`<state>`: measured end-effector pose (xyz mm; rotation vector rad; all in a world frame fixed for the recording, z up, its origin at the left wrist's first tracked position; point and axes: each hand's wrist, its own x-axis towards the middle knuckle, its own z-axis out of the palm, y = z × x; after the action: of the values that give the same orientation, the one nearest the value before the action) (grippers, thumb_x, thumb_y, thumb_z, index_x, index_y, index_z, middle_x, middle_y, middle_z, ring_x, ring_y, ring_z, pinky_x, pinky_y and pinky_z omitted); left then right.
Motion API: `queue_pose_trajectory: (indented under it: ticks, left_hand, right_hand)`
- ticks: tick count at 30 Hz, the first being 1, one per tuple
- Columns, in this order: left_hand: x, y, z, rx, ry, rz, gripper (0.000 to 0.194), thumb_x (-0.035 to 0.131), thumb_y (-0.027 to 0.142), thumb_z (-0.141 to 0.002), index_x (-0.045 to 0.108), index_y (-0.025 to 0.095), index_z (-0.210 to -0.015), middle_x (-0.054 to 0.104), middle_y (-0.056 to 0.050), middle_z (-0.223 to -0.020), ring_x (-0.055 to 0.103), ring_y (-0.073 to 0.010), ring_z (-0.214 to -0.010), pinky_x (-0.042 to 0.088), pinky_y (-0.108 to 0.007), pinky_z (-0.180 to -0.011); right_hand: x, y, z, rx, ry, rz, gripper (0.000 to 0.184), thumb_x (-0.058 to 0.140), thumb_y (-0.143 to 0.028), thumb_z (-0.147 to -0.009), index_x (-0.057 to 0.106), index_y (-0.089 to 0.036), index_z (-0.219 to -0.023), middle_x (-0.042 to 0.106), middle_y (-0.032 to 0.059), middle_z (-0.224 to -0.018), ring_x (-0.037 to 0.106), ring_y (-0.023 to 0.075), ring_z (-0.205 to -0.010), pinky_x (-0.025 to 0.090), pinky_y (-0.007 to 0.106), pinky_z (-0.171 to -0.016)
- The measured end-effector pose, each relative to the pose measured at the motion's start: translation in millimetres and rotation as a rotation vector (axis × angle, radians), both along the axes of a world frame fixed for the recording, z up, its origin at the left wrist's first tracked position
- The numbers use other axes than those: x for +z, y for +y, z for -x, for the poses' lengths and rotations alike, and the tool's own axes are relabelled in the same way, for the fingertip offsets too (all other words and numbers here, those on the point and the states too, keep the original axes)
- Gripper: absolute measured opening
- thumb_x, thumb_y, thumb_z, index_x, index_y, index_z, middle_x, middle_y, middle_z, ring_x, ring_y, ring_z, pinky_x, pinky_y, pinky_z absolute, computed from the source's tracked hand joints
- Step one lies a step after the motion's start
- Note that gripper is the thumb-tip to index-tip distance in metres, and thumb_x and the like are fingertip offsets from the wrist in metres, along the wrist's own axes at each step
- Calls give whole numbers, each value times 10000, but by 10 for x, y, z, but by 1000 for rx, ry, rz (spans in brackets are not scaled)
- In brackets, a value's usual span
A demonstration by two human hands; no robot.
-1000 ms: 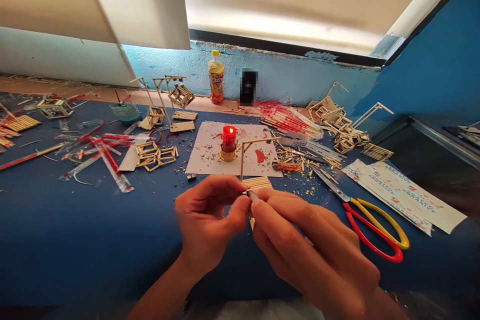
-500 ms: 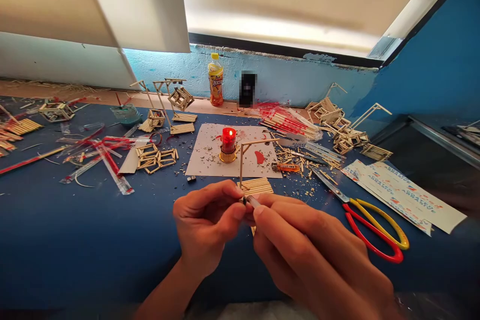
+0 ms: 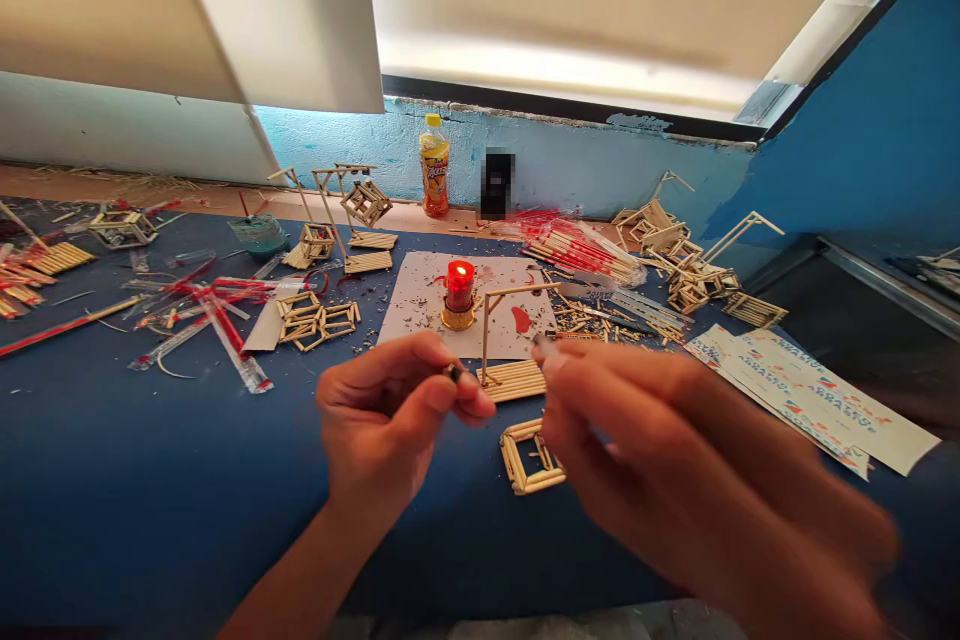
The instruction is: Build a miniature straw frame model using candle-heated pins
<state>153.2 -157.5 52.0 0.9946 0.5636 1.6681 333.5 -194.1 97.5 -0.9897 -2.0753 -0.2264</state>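
Note:
My left hand [image 3: 390, 410] pinches a small dark piece [image 3: 452, 372] between thumb and fingertips. Apart from it, to the right, my right hand [image 3: 637, 440] is closed around a short translucent white stick [image 3: 551, 353] with a darkish tip. Motion blurs this hand a little. Just beyond the hands stands a stick frame, an upright post with a crossbar [image 3: 517, 290] on a slatted stick base [image 3: 514, 380]. A square frame of sticks [image 3: 517, 460] lies on the blue table, partly behind my right hand. Farther back, a lit red candle [image 3: 460, 288] burns in a gold holder.
Under the candle lies a white sheet [image 3: 405, 320] scattered with bits. Plastic wrappers [image 3: 225, 320] and stick frames [image 3: 315, 320] lie to the left. Bundled sticks [image 3: 577, 245], adhesive packets [image 3: 810, 400] and more frames [image 3: 697, 270] are at right. A bottle [image 3: 434, 170] stands by the wall.
My hands have parted. The left moved left with the dark piece; the right moved right with the white stick. The square frame now shows between them, and the scissors are hidden behind my right hand.

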Motion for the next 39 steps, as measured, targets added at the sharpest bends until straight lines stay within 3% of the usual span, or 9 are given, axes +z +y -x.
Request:
queue_pose_trajectory:
  ticks: [1,4,7,12,16,20,30,36,39]
  left_hand:
    - [54,41,46,18,22,-13,130,904,264,-729,816,237,-821,769,38,-635,734,-114,-526,627,-141,-547]
    - [174,215,162,20,98,-28,111,889,245,-737,814,222,-816,770,32,-632,742,-121,-542,630,-152,-547]
    - [171,473,238,10,163,13,78,849,231,-751,796,203,-801,769,17,-632,749,-135,-562,641,-181,-565]
    - [-52,987,361,54,235,75,100,821,225,-761,772,188,-840,782,11,-678,757,-134,-594,655,-205,-621]
    - [-223,1237,465,45,356,117,113,829,234,-775,764,179,-849,787,-11,-700,768,-155,-633,660,-231,-642]
    - [-294,1300,517,51,480,142,134,838,253,-780,768,169,-857,788,-30,-698,768,-167,-647,662,-246,-648]
    - [-305,1303,548,112,572,141,142,832,241,-788,766,138,-861,784,-54,-719,752,-156,-648,647,-238,-668]
    - [-204,861,663,162,509,131,121,844,237,-782,772,191,-867,779,-23,-718,758,-157,-647,650,-230,-649]
    - [-208,514,633,136,455,128,120,860,219,-766,782,210,-857,772,-22,-708,756,-165,-632,646,-231,-625]
  right_hand:
    - [103,87,-20,-39,-31,-3,248,654,-108,-918,697,-243,-1121,780,-5,-983,739,142,-780,584,235,-696]
    - [352,494,-102,-1,-55,-253,132,686,-108,-889,707,-237,-901,758,-47,-811,685,98,-675,528,228,-609]
    - [416,1032,-203,-35,-10,-158,43,690,-205,-904,721,-218,-879,754,-32,-767,705,127,-706,543,264,-659]
    - [96,1828,-358,46,199,258,93,693,-298,-895,739,-217,-891,754,-4,-792,704,157,-712,587,335,-725]
    - [-251,2169,-409,221,299,483,101,698,-311,-896,727,-217,-876,728,12,-799,682,152,-694,572,311,-645]
    - [-472,2310,-400,324,380,633,123,727,-331,-877,711,-208,-875,695,13,-805,670,148,-706,569,314,-668]
    - [-912,2417,-571,244,225,803,189,680,-353,-888,691,-168,-926,724,44,-812,689,165,-735,548,337,-715]
    - [-1075,2212,-692,245,24,806,118,688,-299,-870,713,-185,-861,688,14,-765,612,156,-706,481,318,-697]
    - [-1009,2102,-720,256,-45,759,115,685,-282,-874,732,-197,-933,708,67,-967,641,221,-942,484,394,-895]
